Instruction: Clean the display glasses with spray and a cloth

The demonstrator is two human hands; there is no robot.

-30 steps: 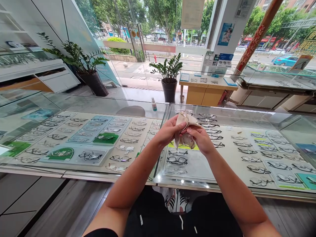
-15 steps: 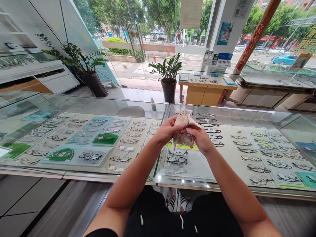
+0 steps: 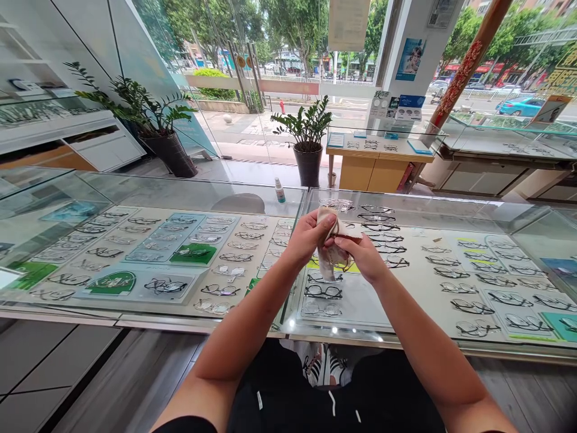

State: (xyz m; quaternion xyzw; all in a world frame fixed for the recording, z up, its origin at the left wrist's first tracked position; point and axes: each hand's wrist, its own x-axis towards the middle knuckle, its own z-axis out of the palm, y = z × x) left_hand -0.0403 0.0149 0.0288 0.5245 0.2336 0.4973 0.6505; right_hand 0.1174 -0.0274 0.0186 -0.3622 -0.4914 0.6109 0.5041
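Observation:
My left hand (image 3: 307, 238) is closed around a beige cleaning cloth (image 3: 323, 215), its thumb pressing the cloth against a pair of thin-framed eyeglasses (image 3: 343, 263). My right hand (image 3: 366, 257) pinches the eyeglasses and part of the cloth from the other side. One lens hangs below the fingers; the other is mostly hidden by cloth and fingers. Both hands are above the glass display counter. Directly below them, inside the counter, lies a dark-framed pair of glasses (image 3: 323, 292).
A small spray bottle (image 3: 280, 191) stands on the glass top beyond my left hand. Rows of eyeglass frames fill the display case (image 3: 433, 328) on both sides. Across the aisle are a potted plant (image 3: 309, 162) and a wooden display table (image 3: 376, 171).
My left thumb and the cloth have shifted slightly, and the cloth's lower end hangs more to the right. The eyeglasses have turned, with the hanging lens now less exposed.

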